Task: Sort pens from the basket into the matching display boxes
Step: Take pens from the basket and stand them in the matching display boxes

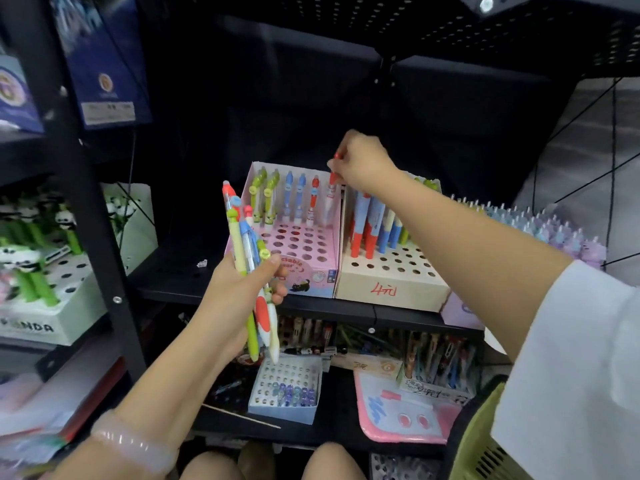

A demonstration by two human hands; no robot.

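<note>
Red pen [333,178] in right grip [360,161]; left grip [239,289] around five-odd pens [247,251]; two display boxes [304,244].

Bare forearms on both sides here. A pale pink translucent bangle [133,445] circles the left wrist. A loose white short sleeve [568,358] covers the right upper arm. Bare knees [273,462] show below.

A red pen [331,188] stands upright in the pink box's [313,252] back row, beside a tan box [391,282] of taller pens.
</note>
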